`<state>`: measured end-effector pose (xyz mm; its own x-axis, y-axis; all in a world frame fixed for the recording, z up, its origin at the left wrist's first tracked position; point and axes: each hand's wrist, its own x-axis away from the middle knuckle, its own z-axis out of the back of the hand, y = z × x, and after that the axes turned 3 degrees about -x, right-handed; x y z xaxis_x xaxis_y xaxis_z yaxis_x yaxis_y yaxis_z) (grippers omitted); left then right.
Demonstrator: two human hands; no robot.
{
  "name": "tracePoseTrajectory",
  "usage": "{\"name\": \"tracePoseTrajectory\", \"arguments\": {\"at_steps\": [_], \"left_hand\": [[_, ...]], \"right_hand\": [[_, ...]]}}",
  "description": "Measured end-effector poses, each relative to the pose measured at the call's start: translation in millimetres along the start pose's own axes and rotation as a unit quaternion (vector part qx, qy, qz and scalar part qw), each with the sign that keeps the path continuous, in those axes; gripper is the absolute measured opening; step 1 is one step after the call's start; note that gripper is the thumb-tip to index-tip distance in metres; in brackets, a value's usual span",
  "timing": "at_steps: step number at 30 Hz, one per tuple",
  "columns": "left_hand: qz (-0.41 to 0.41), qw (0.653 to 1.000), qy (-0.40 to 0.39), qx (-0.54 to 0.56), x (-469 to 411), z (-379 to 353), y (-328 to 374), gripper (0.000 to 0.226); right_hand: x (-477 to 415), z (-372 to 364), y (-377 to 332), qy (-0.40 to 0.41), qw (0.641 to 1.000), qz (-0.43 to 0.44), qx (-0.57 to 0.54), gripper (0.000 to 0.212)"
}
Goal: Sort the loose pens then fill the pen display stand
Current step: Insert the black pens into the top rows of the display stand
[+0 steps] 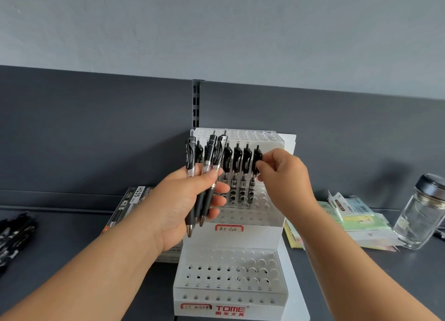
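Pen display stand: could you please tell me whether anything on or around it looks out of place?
Nothing on the pen display stand stands out: its seated pens stand upright in an even row. Beside it, the paper packets lie in a loose, untidy fan, and loose pens sit heaped at the far left.

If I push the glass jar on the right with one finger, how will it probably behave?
The glass jar seems empty and tall for its base, so a push near its dark lid would likely tip it. Its smooth clear wall is probably slippery to grip. Being glass, it may break if it falls.
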<state>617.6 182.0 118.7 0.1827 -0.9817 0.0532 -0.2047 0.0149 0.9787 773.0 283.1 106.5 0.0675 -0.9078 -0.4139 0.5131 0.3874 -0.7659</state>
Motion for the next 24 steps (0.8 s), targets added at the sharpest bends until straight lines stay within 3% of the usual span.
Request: {"name": "tracePoseTrajectory", "arguments": {"at_steps": [4, 7, 11, 24], "left_hand": [[-0.009, 1.000, 0.000, -0.022, 1.3, -1.1, 0.3, 0.019], [-0.017, 0.999, -0.008, -0.036, 1.3, -4.2, 0.5, 0.018], [-0.027, 0.999, -0.016, -0.043, 0.3, -9.6, 0.3, 0.012], [-0.002, 0.999, -0.012, -0.053, -4.3, -20.5, -3.9, 0.012]], "right_hand": [[4.1, 4.2, -8.9, 0.031, 0.999, 0.030, 0.029, 0.005], [12.5, 9.0, -26.3, 0.020, 0.995, 0.052, -0.077, 0.010], [23.6, 6.0, -44.2, -0.116, 0.961, -0.011, -0.252, 0.017], [18.9, 17.2, -34.0, -0.114, 0.893, -0.108, -0.421, 0.016]]}}
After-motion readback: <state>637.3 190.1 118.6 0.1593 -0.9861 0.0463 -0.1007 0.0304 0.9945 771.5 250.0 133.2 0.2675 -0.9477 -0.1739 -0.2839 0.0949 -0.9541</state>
